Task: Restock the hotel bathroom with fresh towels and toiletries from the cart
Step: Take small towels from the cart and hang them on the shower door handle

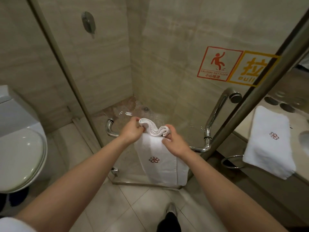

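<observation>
Both arms reach toward the door handle (pixel 203 149); left hand (pixel 132 130) and right hand (pixel 175 143) pinch the towel (pixel 158 158) (fingers curled tight) draped over it.

Hand towel (pixel 160 166): white, folded, red-brown floral emblem facing out. Hangs lengthwise against the glass shower door (pixel 167 72), top edge bunched in wavy layers, pinched by left hand (pixel 132 130) and right hand (pixel 175 143).
Second towel (pixel 269 143): white, same emblem, folded flat on the worktop (pixel 243 122) at right, lower end overhanging its edge.
</observation>
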`<action>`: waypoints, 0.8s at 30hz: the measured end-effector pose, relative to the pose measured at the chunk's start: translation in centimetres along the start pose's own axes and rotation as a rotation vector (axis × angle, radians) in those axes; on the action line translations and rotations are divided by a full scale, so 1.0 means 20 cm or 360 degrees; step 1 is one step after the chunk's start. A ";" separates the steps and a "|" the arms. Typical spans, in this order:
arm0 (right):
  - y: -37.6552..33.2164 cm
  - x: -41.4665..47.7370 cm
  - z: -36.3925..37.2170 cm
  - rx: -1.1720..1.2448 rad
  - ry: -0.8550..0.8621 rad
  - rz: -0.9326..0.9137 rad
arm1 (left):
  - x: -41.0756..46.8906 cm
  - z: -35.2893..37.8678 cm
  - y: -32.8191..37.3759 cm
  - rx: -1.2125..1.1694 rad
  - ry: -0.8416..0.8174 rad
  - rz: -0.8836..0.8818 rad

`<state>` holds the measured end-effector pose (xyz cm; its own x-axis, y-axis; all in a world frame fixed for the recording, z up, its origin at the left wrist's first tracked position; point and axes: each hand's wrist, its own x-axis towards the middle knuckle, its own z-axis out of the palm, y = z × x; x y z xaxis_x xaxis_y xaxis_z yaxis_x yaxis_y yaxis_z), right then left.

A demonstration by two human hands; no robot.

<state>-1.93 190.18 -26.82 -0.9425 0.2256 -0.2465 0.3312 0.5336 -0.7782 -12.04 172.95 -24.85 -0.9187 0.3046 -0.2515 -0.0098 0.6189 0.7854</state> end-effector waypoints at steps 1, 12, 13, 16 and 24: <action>0.00 0.00 0.00 -0.0113 -0.0009 -0.0033 | 0.00 0.00 0.00 0.0079 -0.0010 0.0002; 0.05 0.04 -0.01 -0.0833 -0.0141 -0.0289 | 0.06 0.08 -0.06 0.0460 -0.0314 0.0051; 0.05 0.06 -0.01 -0.0842 -0.0162 -0.0255 | 0.07 0.09 -0.08 0.0476 -0.0328 0.0054; 0.04 0.10 0.00 -0.0872 -0.0233 -0.0166 | 0.08 0.13 -0.10 0.0622 -0.0310 0.0127; 0.05 0.15 0.00 -0.0872 -0.0362 0.0006 | 0.09 0.17 -0.12 0.1086 -0.0227 0.0254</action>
<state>-4.34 191.43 -28.31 -0.9070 0.0801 -0.4135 0.2520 0.8898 -0.3803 -12.38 174.52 -29.25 -0.8272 0.4921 -0.2714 0.4126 0.8597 0.3012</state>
